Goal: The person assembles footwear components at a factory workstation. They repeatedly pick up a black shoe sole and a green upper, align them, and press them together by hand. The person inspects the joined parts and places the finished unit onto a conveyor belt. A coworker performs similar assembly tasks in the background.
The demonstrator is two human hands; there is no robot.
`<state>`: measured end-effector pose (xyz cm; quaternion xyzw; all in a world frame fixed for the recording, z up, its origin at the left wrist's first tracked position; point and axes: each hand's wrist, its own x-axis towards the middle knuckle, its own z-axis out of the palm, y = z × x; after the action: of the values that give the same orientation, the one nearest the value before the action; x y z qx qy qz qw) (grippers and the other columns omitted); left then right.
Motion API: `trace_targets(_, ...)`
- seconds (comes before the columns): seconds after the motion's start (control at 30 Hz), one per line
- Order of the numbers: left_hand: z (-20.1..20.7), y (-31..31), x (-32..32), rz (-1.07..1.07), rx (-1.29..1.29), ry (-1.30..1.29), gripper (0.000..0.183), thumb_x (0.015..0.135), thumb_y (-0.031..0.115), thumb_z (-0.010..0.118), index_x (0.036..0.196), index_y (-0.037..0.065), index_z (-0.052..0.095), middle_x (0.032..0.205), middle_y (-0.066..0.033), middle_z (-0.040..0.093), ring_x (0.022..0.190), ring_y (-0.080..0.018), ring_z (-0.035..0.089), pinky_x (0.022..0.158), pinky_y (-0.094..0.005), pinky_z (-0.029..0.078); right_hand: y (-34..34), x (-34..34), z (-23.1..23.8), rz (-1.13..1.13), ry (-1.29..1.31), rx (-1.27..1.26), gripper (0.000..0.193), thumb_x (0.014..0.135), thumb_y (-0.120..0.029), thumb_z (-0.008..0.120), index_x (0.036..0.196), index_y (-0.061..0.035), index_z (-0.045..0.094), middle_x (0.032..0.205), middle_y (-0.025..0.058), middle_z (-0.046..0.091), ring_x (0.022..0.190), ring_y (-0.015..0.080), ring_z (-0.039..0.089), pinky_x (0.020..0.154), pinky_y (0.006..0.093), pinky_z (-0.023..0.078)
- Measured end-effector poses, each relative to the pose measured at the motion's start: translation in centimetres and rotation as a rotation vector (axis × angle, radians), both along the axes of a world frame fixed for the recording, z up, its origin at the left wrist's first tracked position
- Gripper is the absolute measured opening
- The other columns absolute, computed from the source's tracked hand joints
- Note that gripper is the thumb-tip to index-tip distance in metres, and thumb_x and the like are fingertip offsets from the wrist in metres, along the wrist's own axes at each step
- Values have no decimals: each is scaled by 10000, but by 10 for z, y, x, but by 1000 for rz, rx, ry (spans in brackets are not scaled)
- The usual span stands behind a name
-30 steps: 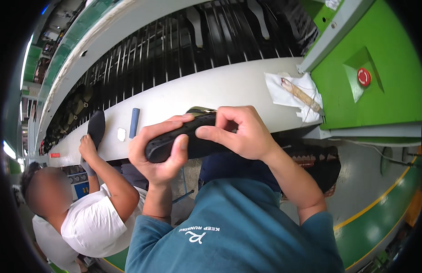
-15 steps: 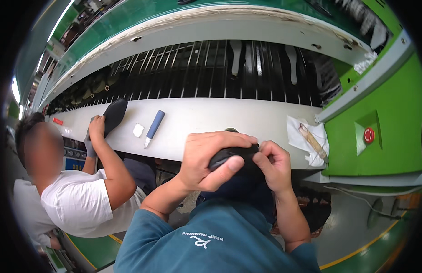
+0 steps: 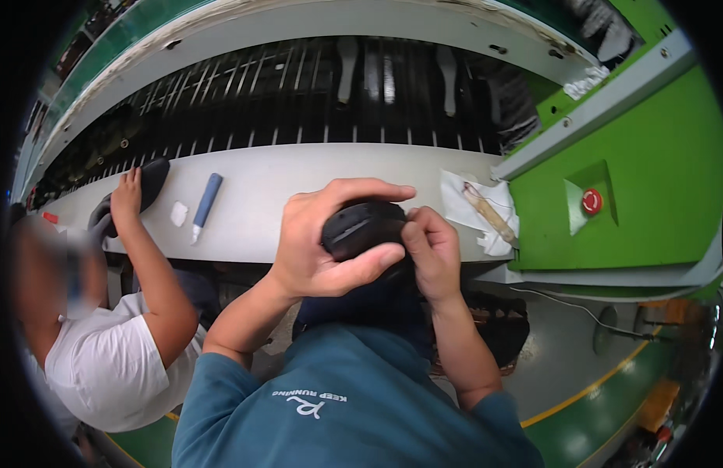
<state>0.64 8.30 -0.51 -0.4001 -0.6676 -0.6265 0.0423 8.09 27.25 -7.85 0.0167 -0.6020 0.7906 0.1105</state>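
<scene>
A black shoe point(image 3: 363, 230), seen end-on with its rounded end up, is held in front of my body near the table's front edge. My left hand point(image 3: 318, 242) wraps round it, fingers over the far side and thumb along the near side. At its right edge, my right hand point(image 3: 433, 249) is closed, with thumb and forefinger pinching the rim. Whether those fingertips also hold something small cannot be seen. The lower part of the shoe is hidden by my hands and dark clothing.
A white table point(image 3: 260, 175) runs before a roller conveyor point(image 3: 299, 93). On it lie a blue-handled tool point(image 3: 209, 201), a white lump point(image 3: 179, 213) and a wooden-handled tool point(image 3: 490, 212) on white cloth. A co-worker point(image 3: 120, 359) at left handles a black sole point(image 3: 154, 179). A red button point(image 3: 591, 201) sits on the green machine.
The view has shifted, so the scene sits further left and up. My left hand has turned the shoe, showing more of its rounded end. Both hands keep hold of it.
</scene>
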Motion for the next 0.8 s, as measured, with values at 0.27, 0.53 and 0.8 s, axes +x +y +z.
trace_targets(0.27, -6, 9, -2, -15, 22, 69, 580, 949, 427, 748, 1218, -87, 740, 1173, -242, 823, 1006, -333, 837, 905, -391, 660, 8, 3, -10, 21, -24, -46, 392, 1087, -312, 779, 854, -102, 542, 827, -69, 490, 763, 37, 394, 674, 237, 326)
trace_targets(0.53, -8, 11, 0, -20, 80, 57, 691, 1016, 558, 552, 1199, -81, 741, 1154, -247, 824, 981, -347, 837, 892, -406, 662, 8, 6, -8, 24, -30, -46, 402, 1083, -322, 783, 861, -99, 533, 840, -66, 492, 771, 41, 396, 680, 241, 327)
trace_targets(0.8, -13, 14, -4, -2, 84, 176, 644, 1019, 539, 543, 1145, -62, 737, 1095, -238, 827, 939, -348, 840, 852, -409, 668, 10, 7, -20, 38, -21, -84, 405, 1082, -343, 780, 870, -98, 536, 863, -63, 492, 803, 51, 405, 718, 242, 340)
